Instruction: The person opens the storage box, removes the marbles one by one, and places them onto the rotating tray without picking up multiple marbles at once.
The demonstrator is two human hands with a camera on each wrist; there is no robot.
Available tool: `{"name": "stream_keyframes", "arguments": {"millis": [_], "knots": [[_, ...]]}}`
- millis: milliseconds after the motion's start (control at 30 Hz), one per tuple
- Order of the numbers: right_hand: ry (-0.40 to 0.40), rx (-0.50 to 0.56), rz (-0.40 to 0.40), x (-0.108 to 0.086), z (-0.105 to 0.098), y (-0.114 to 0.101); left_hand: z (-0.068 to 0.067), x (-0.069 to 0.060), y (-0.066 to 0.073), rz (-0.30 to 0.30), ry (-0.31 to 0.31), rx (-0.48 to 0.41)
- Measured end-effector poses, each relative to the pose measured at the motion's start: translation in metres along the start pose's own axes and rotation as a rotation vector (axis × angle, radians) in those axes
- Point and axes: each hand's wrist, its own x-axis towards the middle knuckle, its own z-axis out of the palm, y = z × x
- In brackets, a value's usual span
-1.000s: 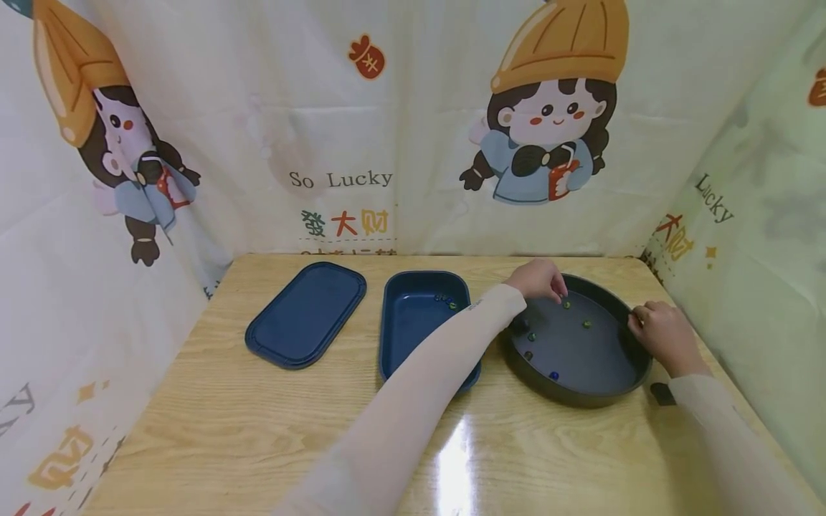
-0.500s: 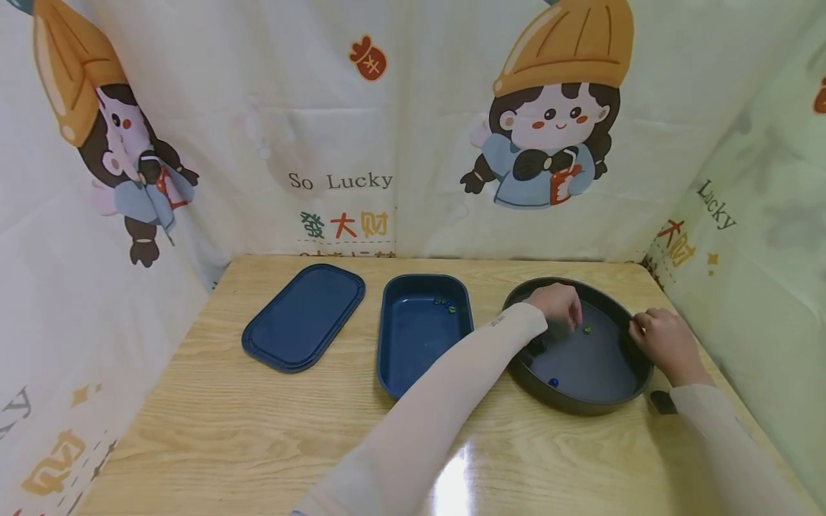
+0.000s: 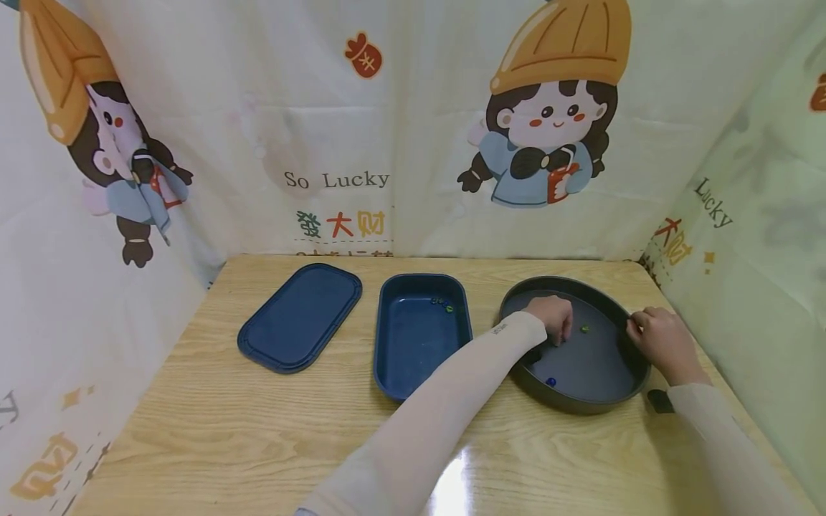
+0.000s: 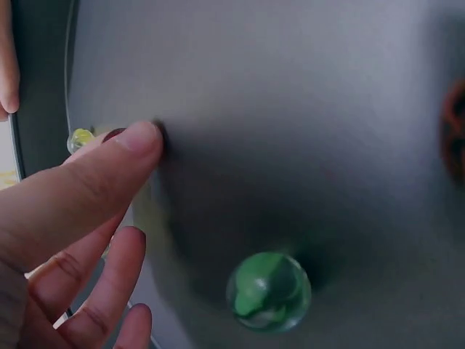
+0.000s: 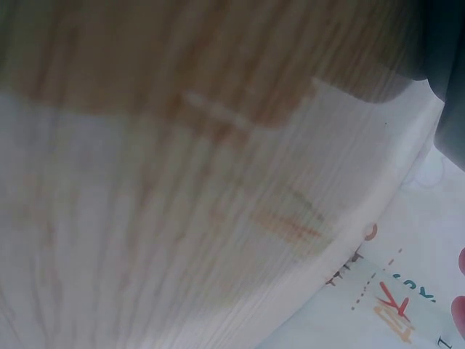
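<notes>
My left hand (image 3: 551, 317) reaches inside a round dark grey pan (image 3: 600, 373). In the left wrist view its thumb and index finger pinch a dark marble, mostly hidden by the thumb. Near it on the pan floor lie a green swirled marble (image 4: 269, 292) and a brown marble (image 4: 455, 131) cut by the frame edge. A yellow-green marble (image 3: 584, 330) and a blue marble (image 3: 551, 382) also rest in the pan. My right hand (image 3: 665, 344) grips the pan's right rim. Only its fingertips (image 5: 459, 313) show at the edge of the right wrist view.
Left of the pan stands a blue rectangular container (image 3: 413, 337) with several marbles (image 3: 445, 304) in its far right corner. Farther left, a blue lid (image 3: 300, 317) lies flat on the wooden table (image 3: 258, 437). A printed curtain (image 3: 426, 129) hangs behind and at both sides.
My left hand has moved from the pan's far rim down to its floor, toward the near left. The right hand stays on the rim.
</notes>
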Motion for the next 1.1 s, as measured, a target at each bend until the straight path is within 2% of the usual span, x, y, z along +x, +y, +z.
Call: {"name": "stream_keyframes", "arguments": {"millis": [133,267,400,567,667,800,933,1100], "knots": [[-0.001,-0.003,0.001,0.001,-0.001,-0.001,0.001,-0.003,0.0,-0.005,0.009,0.008],[-0.002,-0.004,-0.005,0.001,0.0,-0.001,-0.004,-0.006,0.0,-0.007,0.008,0.003],[-0.002,-0.008,-0.012,0.0,0.0,0.0,-0.018,-0.01,-0.002,0.024,0.015,-0.011],[0.008,0.003,-0.007,0.0,0.001,0.002,-0.045,-0.022,-0.009,0.114,0.003,-0.073],[0.014,0.015,-0.009,-0.001,0.002,0.003,-0.063,-0.038,-0.016,0.188,0.007,-0.099],[0.018,0.019,-0.01,-0.001,0.004,0.003,-0.084,-0.065,-0.027,0.249,0.041,-0.136],[0.015,0.022,-0.014,0.0,0.003,0.002,-0.098,-0.092,-0.039,0.265,0.087,-0.193],[0.011,0.02,-0.017,0.0,0.002,0.002,-0.108,-0.118,-0.057,0.255,0.144,-0.232]]}}
